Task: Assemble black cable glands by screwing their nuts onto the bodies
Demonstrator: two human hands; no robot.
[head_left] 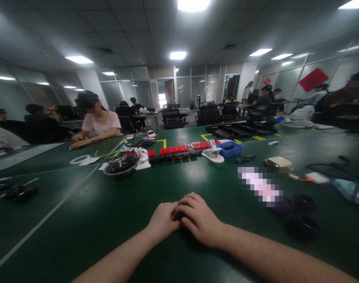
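My left hand (163,220) and my right hand (198,218) rest together on the green table (108,220) near its front edge. The right hand's fingers curl over the left hand's closed fingers. A small dark gap shows between them; whether anything sits inside is hidden. Both forearms come in from the bottom of the view.
A row of red power strips (175,149) crosses the table's middle, with a blue bin (231,149), white clamps (213,154) and a round dark dish (121,166). Black round parts (303,214) lie at the right, dark tools (19,192) at the left. A person in a pink shirt (98,124) sits far left.
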